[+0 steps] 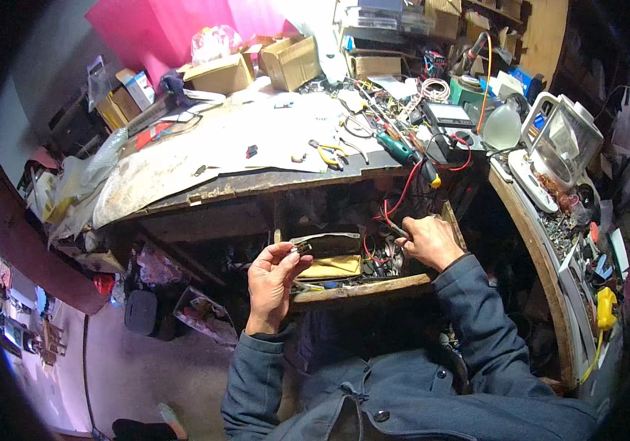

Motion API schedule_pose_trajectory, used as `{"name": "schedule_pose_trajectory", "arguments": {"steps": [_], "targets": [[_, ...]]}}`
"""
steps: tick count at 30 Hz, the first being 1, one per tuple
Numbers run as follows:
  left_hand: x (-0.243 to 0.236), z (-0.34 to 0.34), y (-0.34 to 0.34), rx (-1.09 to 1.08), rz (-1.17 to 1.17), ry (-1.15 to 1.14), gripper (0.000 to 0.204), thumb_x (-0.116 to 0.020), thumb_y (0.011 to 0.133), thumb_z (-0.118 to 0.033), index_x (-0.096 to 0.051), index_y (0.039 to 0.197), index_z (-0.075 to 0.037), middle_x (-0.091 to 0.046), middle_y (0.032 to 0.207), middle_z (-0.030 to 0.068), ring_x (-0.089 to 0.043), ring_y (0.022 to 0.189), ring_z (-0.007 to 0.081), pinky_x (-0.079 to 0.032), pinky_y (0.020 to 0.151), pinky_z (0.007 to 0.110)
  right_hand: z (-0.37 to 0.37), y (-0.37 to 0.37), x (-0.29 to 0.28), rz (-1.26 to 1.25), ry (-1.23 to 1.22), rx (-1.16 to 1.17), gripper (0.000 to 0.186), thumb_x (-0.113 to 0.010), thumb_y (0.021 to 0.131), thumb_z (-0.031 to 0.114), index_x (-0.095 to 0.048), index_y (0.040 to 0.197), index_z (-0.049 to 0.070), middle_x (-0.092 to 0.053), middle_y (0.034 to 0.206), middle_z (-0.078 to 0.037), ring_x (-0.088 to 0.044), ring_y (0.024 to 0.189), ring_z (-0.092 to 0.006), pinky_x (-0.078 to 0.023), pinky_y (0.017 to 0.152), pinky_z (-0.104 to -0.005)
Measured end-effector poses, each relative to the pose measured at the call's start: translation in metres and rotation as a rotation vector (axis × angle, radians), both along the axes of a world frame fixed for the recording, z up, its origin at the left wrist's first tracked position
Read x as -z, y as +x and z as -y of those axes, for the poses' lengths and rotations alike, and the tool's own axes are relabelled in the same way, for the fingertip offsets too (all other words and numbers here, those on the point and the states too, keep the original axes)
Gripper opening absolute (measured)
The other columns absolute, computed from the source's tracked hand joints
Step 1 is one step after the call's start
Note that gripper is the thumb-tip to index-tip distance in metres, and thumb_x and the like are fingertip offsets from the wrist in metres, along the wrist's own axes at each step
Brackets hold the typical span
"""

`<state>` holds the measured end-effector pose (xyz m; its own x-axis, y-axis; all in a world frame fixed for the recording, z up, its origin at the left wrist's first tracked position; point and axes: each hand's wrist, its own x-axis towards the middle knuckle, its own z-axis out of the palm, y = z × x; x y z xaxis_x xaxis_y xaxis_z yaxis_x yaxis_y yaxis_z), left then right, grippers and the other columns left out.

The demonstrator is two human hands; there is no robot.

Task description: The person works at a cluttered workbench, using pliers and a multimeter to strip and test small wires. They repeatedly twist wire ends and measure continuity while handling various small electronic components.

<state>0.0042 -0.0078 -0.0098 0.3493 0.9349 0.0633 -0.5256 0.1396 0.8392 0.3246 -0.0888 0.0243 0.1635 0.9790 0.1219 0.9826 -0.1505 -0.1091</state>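
My left hand is closed in a pinch over the left part of the open drawer. Between its thumb and fingers is a small dark piece with a metallic shine, too small to name. Over the drawer's right side, my right hand is closed, its fingers curled and pointing left. A dark, slim object shows at those fingertips; its kind I cannot make out. A red wire runs down from the bench close to this hand. Inside the drawer lies a yellow-tan flat packet among small parts.
On the workbench lie yellow-handled pliers, a green-handled tool and tangled wires. Cardboard boxes stand at the back. To the right are a clear bottle and a curved wooden edge. A bin stands on the floor.
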Motion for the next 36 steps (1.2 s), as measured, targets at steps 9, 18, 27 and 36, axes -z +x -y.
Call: {"name": "schedule_pose_trajectory", "arguments": {"steps": [9, 18, 27, 36], "targets": [[0.005, 0.004, 0.000, -0.042, -0.021, 0.039, 0.019, -0.070, 0.094, 0.001, -0.064, 0.112, 0.001, -0.071, 0.101, 0.0103, -0.074, 0.090, 0.0233, -0.063, 0.085, 0.037, -0.001, -0.003, 0.012, -0.142, 0.085, 0.046, 0.038, -0.082, 0.081, 0.034, -0.061, 0.095, 0.005, -0.071, 0.084, -0.018, -0.069, 0.083, -0.0406, -0.052, 0.071, -0.0511], [0.010, 0.005, 0.002, -0.096, -0.057, 0.134, 0.022, -0.070, 0.091, 0.007, -0.064, 0.111, 0.002, -0.071, 0.101, 0.0118, -0.073, 0.093, 0.0235, -0.062, 0.088, 0.036, -0.001, -0.005, 0.013, -0.225, 0.106, 0.032, 0.034, -0.083, 0.078, 0.028, -0.064, 0.094, 0.004, -0.071, 0.084, -0.017, -0.069, 0.083, -0.0403, -0.052, 0.070, -0.0493], [0.006, 0.007, 0.005, -0.139, -0.056, 0.118, 0.023, -0.069, 0.090, 0.009, -0.064, 0.111, 0.003, -0.072, 0.103, 0.0135, -0.073, 0.094, 0.0244, -0.061, 0.090, 0.038, -0.001, -0.004, 0.014, -0.287, 0.120, -0.012, 0.037, -0.082, 0.080, 0.029, -0.058, 0.092, 0.004, -0.069, 0.085, -0.018, -0.068, 0.085, -0.0431, -0.052, 0.071, -0.0534], [0.003, 0.007, 0.004, -0.141, -0.052, 0.101, 0.024, -0.070, 0.089, 0.008, -0.063, 0.111, 0.003, -0.072, 0.103, 0.0132, -0.073, 0.094, 0.0254, -0.061, 0.090, 0.040, -0.001, -0.004, 0.016, -0.272, 0.128, -0.028, 0.039, -0.084, 0.079, 0.031, -0.060, 0.091, 0.003, -0.069, 0.083, -0.019, -0.068, 0.083, -0.0421, -0.052, 0.071, -0.0509]]}}
